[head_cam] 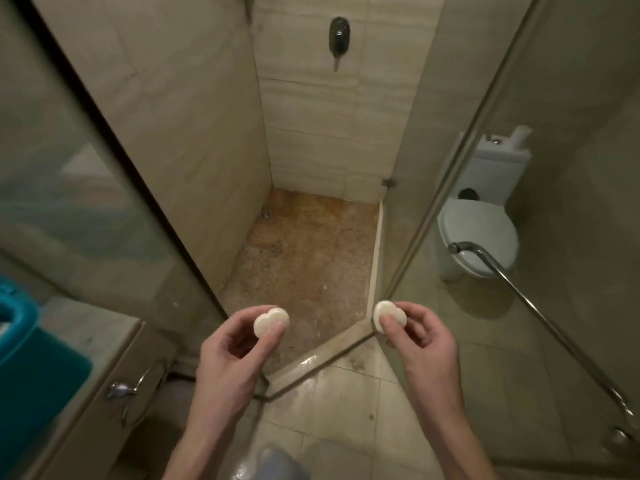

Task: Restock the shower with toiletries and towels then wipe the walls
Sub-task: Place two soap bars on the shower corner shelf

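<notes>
I stand at the open shower entrance. My left hand (239, 344) pinches a small cream soap bar (269, 320) between thumb and fingers. My right hand (419, 337) pinches a second cream soap bar (388, 315) the same way. Both bars are held above the shower threshold (325, 358), about level with each other. Beyond lies the brownish shower floor (311, 258) and the tiled back wall (329, 133) with a dark wall dispenser (338, 36).
The glass shower door (519, 202) stands open on the right with a metal handle bar (519, 289). A white toilet (481, 216) shows behind it. A cabinet with a metal handle (128, 389) and a teal container (24, 341) are at the left.
</notes>
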Demonstrator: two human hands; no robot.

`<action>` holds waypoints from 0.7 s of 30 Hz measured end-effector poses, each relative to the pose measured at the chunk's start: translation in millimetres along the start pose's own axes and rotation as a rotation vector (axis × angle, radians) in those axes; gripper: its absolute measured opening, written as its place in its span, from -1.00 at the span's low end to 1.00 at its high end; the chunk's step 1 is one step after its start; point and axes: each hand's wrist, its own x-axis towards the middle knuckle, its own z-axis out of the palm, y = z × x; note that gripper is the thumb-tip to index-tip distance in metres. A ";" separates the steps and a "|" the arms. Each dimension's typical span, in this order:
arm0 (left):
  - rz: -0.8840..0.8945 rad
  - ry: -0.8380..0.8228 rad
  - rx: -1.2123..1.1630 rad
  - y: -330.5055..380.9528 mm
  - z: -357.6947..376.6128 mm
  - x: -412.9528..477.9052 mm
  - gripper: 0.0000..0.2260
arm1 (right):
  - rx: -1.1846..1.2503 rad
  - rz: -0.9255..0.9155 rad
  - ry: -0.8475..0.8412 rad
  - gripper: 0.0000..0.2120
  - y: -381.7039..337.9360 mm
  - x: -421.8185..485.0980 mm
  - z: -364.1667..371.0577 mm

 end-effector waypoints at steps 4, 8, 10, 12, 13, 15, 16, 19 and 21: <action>0.010 0.013 0.029 3.7 20.9 77.4 -0.86 | -0.016 -0.062 -0.043 -0.82 -13.0 78.5 24.8; 0.036 -0.017 0.051 15.3 50.3 171.5 -0.82 | -0.043 -0.138 -0.057 -0.82 -37.7 157.1 53.8; 0.035 0.007 0.003 26.1 65.1 211.5 -0.77 | -0.037 -0.171 -0.045 -0.84 -54.4 190.1 66.8; 0.038 0.040 -0.053 40.2 78.3 250.4 -0.71 | -0.020 -0.201 -0.040 -0.84 -71.8 224.5 80.1; 0.048 0.055 -0.060 47.9 83.4 268.1 -0.71 | -0.018 -0.209 -0.041 -0.84 -79.7 240.9 87.5; 0.093 0.083 -0.084 65.5 90.9 304.7 -0.77 | 0.005 -0.240 -0.055 -0.83 -97.5 275.1 103.3; 0.116 0.097 -0.094 74.5 94.0 324.2 -0.79 | 0.020 -0.250 -0.071 -0.83 -107.0 293.7 112.1; 0.192 0.143 -0.080 102.5 102.2 384.5 -0.82 | 0.039 -0.310 -0.122 -0.83 -135.8 352.8 144.9; 0.229 0.175 -0.082 120.1 106.9 427.3 -0.82 | 0.048 -0.350 -0.147 -0.84 -152.3 396.2 167.8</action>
